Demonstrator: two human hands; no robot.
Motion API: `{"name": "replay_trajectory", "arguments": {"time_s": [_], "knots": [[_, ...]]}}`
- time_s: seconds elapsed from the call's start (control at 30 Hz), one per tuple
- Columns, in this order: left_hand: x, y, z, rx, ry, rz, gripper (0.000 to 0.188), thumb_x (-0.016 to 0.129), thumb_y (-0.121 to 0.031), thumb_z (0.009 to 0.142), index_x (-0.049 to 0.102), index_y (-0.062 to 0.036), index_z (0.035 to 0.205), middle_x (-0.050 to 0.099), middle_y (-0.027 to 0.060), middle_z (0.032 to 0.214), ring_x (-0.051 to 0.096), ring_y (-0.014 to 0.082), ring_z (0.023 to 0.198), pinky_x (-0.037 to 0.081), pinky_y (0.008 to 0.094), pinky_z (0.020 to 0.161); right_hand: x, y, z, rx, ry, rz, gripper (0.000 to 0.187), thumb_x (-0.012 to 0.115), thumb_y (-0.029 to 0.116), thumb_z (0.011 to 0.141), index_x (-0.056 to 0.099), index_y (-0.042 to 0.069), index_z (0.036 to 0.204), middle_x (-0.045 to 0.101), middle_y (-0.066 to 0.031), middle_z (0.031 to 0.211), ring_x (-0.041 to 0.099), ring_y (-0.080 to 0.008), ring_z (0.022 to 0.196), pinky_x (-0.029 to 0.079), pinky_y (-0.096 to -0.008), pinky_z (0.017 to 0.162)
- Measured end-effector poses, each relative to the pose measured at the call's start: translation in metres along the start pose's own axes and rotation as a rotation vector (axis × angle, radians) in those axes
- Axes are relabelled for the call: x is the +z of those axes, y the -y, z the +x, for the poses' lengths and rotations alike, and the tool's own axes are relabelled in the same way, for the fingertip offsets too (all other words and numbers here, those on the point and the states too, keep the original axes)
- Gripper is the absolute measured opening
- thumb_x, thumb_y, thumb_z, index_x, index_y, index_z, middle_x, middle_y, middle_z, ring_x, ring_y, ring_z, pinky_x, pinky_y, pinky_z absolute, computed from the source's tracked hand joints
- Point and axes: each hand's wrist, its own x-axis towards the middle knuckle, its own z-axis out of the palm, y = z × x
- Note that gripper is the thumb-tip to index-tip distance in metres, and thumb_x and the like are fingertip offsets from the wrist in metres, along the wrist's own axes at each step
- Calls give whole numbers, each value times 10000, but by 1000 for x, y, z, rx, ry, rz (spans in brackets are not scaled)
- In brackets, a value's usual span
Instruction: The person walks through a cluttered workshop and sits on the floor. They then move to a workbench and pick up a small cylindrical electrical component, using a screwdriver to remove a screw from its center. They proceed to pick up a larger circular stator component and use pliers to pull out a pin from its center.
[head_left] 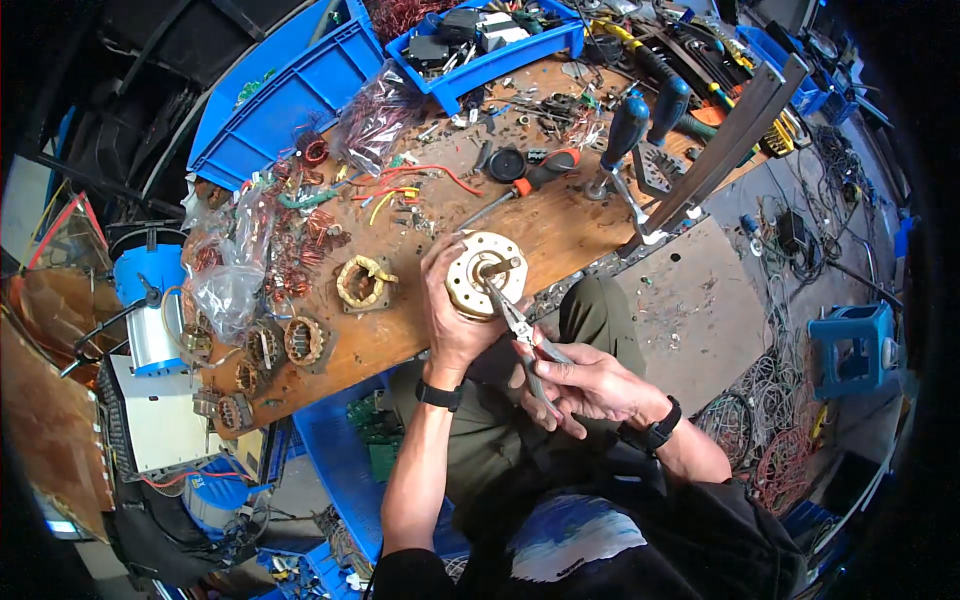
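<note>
My left hand [452, 310] is wrapped round a cream-coloured round motor [470, 272], its face ringed with small holes and a metal shaft standing out of the middle. In my right hand [580, 385] is a pair of needle-nose pliers [528, 338]. Their long jaws reach to the motor's centre, beside the base of the shaft; whether the tips grip anything there is too small to tell. Left of the motor, a ring-shaped stator core [364, 284] with yellowish lining lies on the wooden bench [380, 340].
More stator cores [304, 341] sit along the bench's left end, near copper wire scraps and a clear plastic bag [228, 290]. Behind the motor lies an orange-and-black screwdriver [546, 170]. A metal bar stand [715, 150] rises at the right. Blue bins [290, 95] line the back.
</note>
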Motion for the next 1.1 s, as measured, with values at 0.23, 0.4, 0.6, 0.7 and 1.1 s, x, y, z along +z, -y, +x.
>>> {"name": "replay_trajectory", "arguments": {"time_s": [0.23,0.4,0.6,0.7,1.1], "knots": [[2,-1,0,-8,-8,-39,1046,1045,-240,607,436,-61,1439,539,197,1413,537,380,1332,465,495,1136,2,-14,5,-49,-19,141,360,488,275,1143,461,54,1426,655,-121,957,720,-200,787,549,-241,480],[-1,4,-3,3,-1,22,1058,1049,-273,601,428,-77,1434,548,190,1404,539,380,1335,451,513,1149,6,-21,6,-102,-17,112,377,459,301,1152,465,23,1407,680,-159,1002,744,-227,814,550,-244,507],[3,3,-3,38,-19,-65,1043,1043,-226,606,437,-62,1439,533,202,1415,534,394,1337,460,496,1136,31,-20,9,-54,-61,137,416,441,341,1152,455,14,1409,683,-204,1096,749,-275,914,671,-362,678],[0,0,-3,22,-10,-32,1047,1043,-220,607,434,-71,1445,524,195,1414,529,392,1341,464,501,1132,32,-24,12,-49,-63,136,425,424,353,1154,442,19,1416,676,-216,1148,741,-298,988,685,-448,804],[-3,-2,-2,44,-6,13,1032,1039,-219,620,437,-68,1445,519,197,1427,523,399,1349,462,506,1130,29,-28,12,-57,-60,182,420,411,322,1160,459,4,1430,681,-248,1211,718,-401,1140,667,-494,889]]}}
